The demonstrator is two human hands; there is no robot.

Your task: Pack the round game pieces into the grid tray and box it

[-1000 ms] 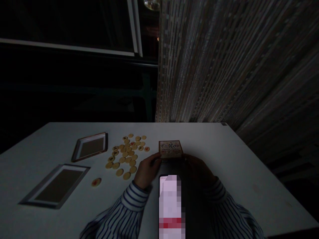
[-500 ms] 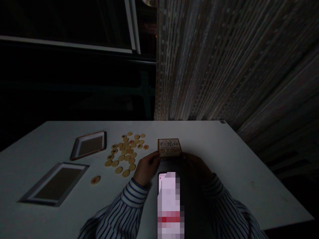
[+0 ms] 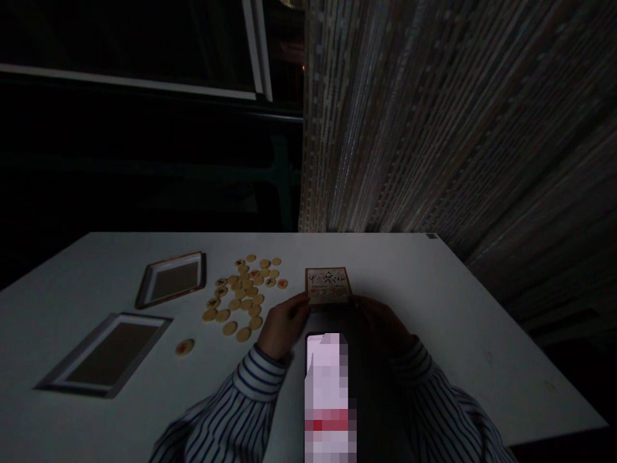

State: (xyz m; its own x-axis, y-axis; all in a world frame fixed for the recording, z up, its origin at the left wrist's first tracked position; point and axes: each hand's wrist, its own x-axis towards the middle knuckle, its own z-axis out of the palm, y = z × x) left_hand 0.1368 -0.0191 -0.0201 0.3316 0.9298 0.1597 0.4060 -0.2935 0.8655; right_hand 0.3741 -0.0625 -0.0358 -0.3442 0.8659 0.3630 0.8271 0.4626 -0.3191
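Observation:
A small tan Chinese chess box (image 3: pixel 328 285) with dark lettering on its top is held at the middle of the white table. Whether it is a whole box or only a lid, I cannot tell. My left hand (image 3: pixel 284 325) grips its near left corner, thumb and fingers closed. At the near right corner, my right hand (image 3: pixel 383 321) pinches the edge in deep shadow. Left of the box, several round wooden chess pieces (image 3: pixel 247 291) lie loosely spread. One piece with a red mark (image 3: pixel 184 347) lies apart, nearer to me.
A brown-rimmed shallow tray (image 3: pixel 141 292) and a grey-edged tray (image 3: pixel 80 368) lie on the left of the table (image 3: pixel 463 360). A lit phone (image 3: pixel 326 386), its screen blurred out, is between my forearms. A string curtain (image 3: pixel 385 128) hangs behind the table.
Almost nothing differs. The view has shifted very slightly, and both hands stay on the box in the same place.

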